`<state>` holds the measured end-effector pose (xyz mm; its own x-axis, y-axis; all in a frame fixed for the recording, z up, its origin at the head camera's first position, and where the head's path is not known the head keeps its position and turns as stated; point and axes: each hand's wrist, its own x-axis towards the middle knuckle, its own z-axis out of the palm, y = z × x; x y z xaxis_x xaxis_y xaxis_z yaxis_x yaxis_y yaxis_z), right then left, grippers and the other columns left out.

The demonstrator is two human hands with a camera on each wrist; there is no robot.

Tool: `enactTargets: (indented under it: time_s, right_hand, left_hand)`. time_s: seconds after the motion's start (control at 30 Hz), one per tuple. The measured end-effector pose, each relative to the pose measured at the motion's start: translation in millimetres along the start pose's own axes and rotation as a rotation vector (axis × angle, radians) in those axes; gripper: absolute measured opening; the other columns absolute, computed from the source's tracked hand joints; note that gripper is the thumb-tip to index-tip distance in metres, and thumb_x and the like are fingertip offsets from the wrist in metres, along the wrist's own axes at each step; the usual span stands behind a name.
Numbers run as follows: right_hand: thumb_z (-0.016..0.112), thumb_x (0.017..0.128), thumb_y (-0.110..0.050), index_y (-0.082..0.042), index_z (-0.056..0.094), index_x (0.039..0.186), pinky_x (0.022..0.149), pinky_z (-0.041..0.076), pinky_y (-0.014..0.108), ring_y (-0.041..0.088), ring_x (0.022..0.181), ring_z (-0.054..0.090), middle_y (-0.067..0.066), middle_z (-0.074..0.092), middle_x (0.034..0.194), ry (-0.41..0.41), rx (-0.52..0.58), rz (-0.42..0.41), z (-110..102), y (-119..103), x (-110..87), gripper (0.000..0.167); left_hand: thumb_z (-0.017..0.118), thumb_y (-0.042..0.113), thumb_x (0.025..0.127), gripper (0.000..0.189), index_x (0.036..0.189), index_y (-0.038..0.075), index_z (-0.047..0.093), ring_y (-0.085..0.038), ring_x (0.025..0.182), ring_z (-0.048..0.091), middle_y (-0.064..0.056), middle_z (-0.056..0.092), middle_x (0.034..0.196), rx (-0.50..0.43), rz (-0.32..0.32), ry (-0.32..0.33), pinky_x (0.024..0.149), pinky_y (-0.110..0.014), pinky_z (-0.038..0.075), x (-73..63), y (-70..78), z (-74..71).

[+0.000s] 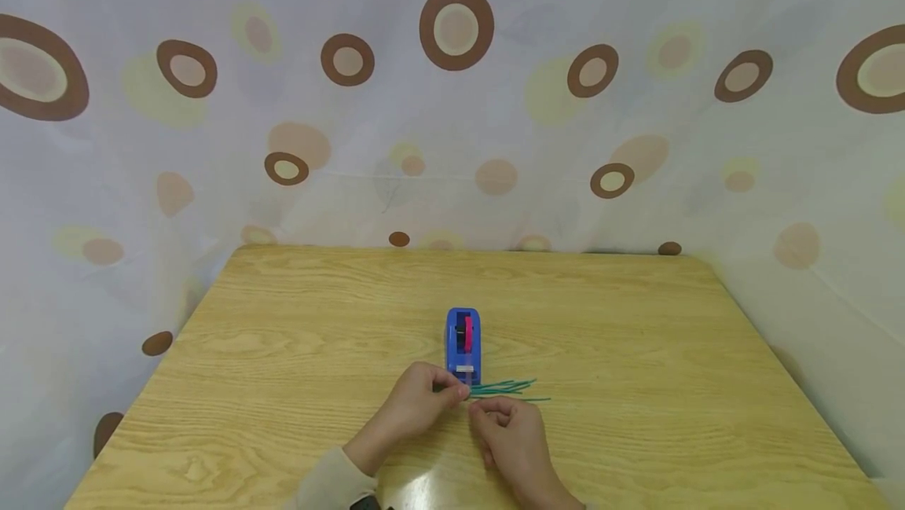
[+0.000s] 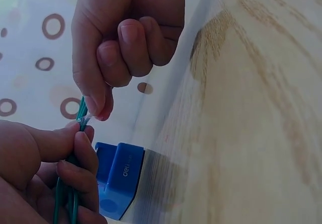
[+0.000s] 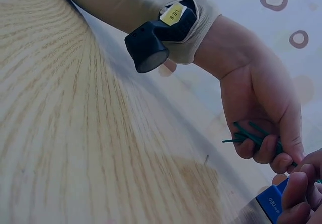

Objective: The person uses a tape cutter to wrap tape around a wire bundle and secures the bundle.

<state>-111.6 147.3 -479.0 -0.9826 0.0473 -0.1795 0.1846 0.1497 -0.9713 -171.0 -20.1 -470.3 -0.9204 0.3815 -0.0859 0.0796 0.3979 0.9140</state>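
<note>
A bundle of thin green strands (image 1: 505,389) is gripped in my left hand (image 1: 417,400), its ends fanning out to the right in the head view. The left wrist view shows the curled left fingers (image 2: 83,183) around the strands, thumb pressed on them. My right hand (image 1: 516,439) is close beside the bundle. Its thumb and index finger pinch a small piece of clear tape (image 2: 86,118) against the strands; its other fingers are curled in. Just beyond the hands stands a blue tape dispenser (image 1: 452,349) with a pink-cored roll (image 1: 469,333).
A wooden table (image 1: 601,321) extends around the hands on all sides. Behind it hangs a pale curtain (image 1: 495,125) with brown and cream circles. A black wrist camera (image 3: 151,45) is strapped over the left sleeve.
</note>
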Motion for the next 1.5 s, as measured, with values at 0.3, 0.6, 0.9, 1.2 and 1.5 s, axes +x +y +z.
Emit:
enactTargets:
  time_s: [0.3,0.6,0.9,1.2,1.5]
  right_hand:
    - [0.068,0.093,-0.021,0.002,0.071,0.103,0.041,0.031,0.02,0.01,0.044,0.044,-0.001,0.051,0.051,-0.063,-0.06,0.055,-12,-5,-2.8,0.026]
    - [0.069,0.094,-0.021,0.003,0.07,0.1,0.049,0.042,0.021,0.013,0.052,0.053,0.003,0.061,0.061,-0.143,-0.055,0.046,-22,-11,-4.1,0.025]
    - [0.07,0.094,-0.017,0.006,0.069,0.104,0.067,0.057,0.031,0.021,0.072,0.068,0.012,0.071,0.08,-0.182,-0.007,0.007,-25,-21,-2.8,0.025]
    - [0.072,0.09,-0.008,0.008,0.068,0.102,0.072,0.057,0.032,0.025,0.081,0.071,0.015,0.073,0.089,-0.186,0.008,-0.066,-29,-34,3.5,0.02]
    - [0.071,0.091,-0.007,0.015,0.065,0.107,0.078,0.056,0.039,0.035,0.091,0.07,0.024,0.07,0.097,-0.231,0.1,-0.107,-30,-43,12.2,0.028]
  left_hand:
    - [0.069,0.021,0.094,0.015,0.084,0.013,0.076,-0.014,0.084,0.056,0.006,0.067,0.089,0.034,-0.015,-0.007,0.071,-0.031,0.045,0.6,0.4,-0.1]
    - [0.069,0.021,0.094,0.014,0.085,0.012,0.076,-0.013,0.083,0.056,0.006,0.068,0.09,0.073,0.003,-0.019,0.072,-0.031,0.046,-1.3,3.5,-3.3]
    - [0.07,0.021,0.094,0.014,0.084,0.013,0.077,-0.012,0.082,0.057,0.007,0.068,0.088,0.103,0.034,-0.016,0.073,-0.03,0.046,-1.1,2.5,-4.1]
    - [0.07,0.021,0.093,0.014,0.085,0.012,0.077,-0.012,0.083,0.058,0.007,0.069,0.089,0.107,0.041,-0.017,0.074,-0.031,0.047,-2.1,2.2,-4.4]
    - [0.071,0.02,0.092,0.015,0.082,0.012,0.077,-0.01,0.081,0.056,0.009,0.068,0.085,0.115,0.067,-0.015,0.072,-0.03,0.045,-1.1,1.9,-4.8]
